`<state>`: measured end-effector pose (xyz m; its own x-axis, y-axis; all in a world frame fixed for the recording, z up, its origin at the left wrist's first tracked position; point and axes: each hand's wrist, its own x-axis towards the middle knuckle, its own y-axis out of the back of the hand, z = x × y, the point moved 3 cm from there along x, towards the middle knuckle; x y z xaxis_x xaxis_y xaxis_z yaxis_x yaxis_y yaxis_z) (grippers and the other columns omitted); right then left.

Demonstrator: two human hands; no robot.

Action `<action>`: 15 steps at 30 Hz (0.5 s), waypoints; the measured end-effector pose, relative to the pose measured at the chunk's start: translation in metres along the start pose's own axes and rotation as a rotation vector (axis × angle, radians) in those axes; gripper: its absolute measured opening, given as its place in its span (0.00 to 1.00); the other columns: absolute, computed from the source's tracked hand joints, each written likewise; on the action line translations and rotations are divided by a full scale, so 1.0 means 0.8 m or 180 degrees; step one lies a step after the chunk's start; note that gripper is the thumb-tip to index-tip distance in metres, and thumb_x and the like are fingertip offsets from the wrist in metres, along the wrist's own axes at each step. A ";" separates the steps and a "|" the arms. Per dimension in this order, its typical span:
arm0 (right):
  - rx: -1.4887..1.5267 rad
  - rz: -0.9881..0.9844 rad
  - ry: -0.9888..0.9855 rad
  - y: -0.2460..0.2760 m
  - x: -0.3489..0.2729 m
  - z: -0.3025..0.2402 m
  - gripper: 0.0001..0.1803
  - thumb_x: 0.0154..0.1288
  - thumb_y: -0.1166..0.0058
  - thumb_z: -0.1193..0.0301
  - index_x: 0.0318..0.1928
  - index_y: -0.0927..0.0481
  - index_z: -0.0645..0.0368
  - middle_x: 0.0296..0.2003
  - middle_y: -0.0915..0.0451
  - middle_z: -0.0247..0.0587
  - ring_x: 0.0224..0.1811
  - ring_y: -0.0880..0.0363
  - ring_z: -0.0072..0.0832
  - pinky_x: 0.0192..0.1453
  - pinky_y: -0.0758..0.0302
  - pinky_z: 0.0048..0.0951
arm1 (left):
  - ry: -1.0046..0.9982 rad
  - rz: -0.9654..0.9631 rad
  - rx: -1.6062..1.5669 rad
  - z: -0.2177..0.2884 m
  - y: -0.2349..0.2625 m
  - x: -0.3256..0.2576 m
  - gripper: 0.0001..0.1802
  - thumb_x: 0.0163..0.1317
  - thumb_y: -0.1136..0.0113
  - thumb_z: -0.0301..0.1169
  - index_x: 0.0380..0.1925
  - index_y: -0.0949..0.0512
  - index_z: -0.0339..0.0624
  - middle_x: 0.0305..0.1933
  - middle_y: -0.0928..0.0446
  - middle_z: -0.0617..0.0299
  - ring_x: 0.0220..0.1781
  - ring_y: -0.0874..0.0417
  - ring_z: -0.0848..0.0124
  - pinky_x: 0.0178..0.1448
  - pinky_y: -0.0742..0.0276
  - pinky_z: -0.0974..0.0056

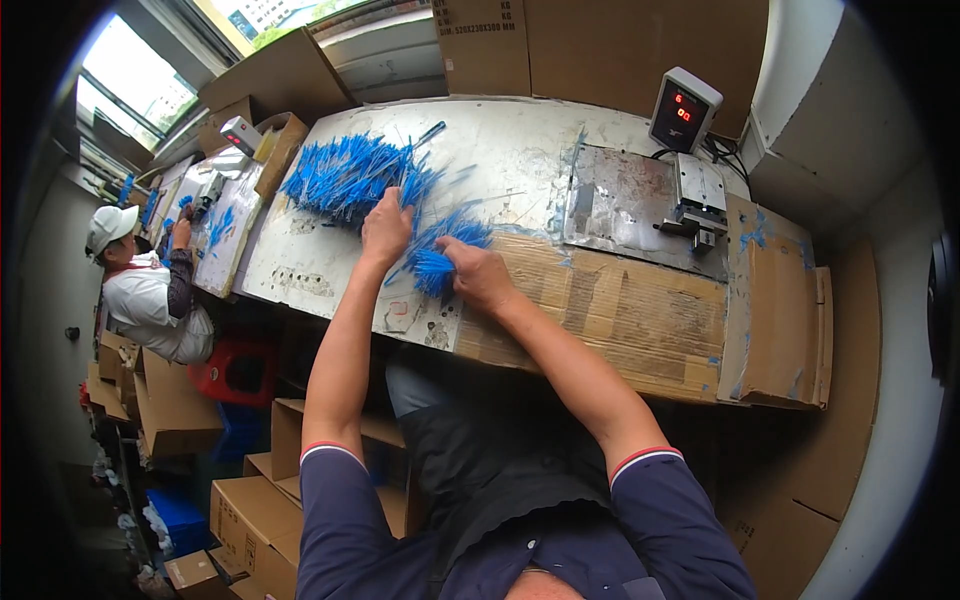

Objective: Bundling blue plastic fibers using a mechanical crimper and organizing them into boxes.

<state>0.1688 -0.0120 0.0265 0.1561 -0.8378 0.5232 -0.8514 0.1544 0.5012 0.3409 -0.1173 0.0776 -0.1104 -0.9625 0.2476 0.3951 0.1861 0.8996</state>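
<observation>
A large heap of thin blue wire-like strands [345, 178] lies on the worktable, in front of me and toward the left. At the heap's right edge is my left hand [386, 232], its fingers closed on some of the strands. My right hand [480, 274] is closed around a bundle of blue strands [433, 270], whose ends fan out beyond the fingers to the left. More loose strands [462, 226] spread between and beyond the two hands. Some of them are blurred.
A flattened cardboard sheet [610, 310] covers the table's near right part. Behind it stand a metal plate with a small machine [700, 195] and a display box [685, 108] with red digits. At the left, another person [150, 280] works beside a red stool [235, 370] and cardboard boxes [255, 530].
</observation>
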 end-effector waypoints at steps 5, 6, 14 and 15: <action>-0.0039 -0.0049 -0.0049 -0.002 -0.002 0.006 0.21 0.59 0.52 0.83 0.53 0.19 0.61 0.57 0.17 0.46 0.52 0.15 0.46 0.57 0.17 0.42 | -0.0366 -0.0022 0.0217 -0.003 0.016 -0.009 0.19 0.68 0.38 0.35 0.55 0.26 0.41 0.44 0.15 0.42 0.50 0.16 0.40 0.54 0.23 0.42; -0.0094 0.0098 0.0070 0.000 -0.002 0.006 0.18 0.59 0.51 0.82 0.50 0.19 0.61 0.57 0.16 0.44 0.49 0.14 0.45 0.53 0.16 0.43 | -0.0367 -0.0025 0.0216 -0.002 0.018 -0.012 0.19 0.68 0.38 0.35 0.55 0.26 0.41 0.44 0.15 0.42 0.50 0.16 0.40 0.54 0.23 0.42; -0.0093 0.0235 0.0202 -0.001 -0.003 0.005 0.15 0.60 0.50 0.81 0.48 0.19 0.60 0.58 0.17 0.41 0.47 0.13 0.44 0.50 0.16 0.43 | -0.0070 -0.0124 -0.0232 -0.017 0.035 -0.025 0.12 0.67 0.37 0.34 0.45 0.19 0.39 0.39 0.14 0.45 0.44 0.13 0.48 0.50 0.22 0.49; -0.0072 0.0242 0.0193 0.000 -0.003 0.004 0.15 0.60 0.50 0.81 0.48 0.19 0.59 0.58 0.17 0.42 0.48 0.13 0.44 0.50 0.16 0.43 | -0.0067 -0.0116 -0.0236 -0.018 0.034 -0.026 0.12 0.67 0.37 0.34 0.45 0.19 0.39 0.39 0.14 0.45 0.44 0.13 0.48 0.50 0.22 0.49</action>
<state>0.1667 -0.0116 0.0229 0.1220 -0.7901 0.6007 -0.8505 0.2288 0.4737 0.3676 -0.0950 0.0919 -0.1448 -0.9639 0.2233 0.4567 0.1351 0.8793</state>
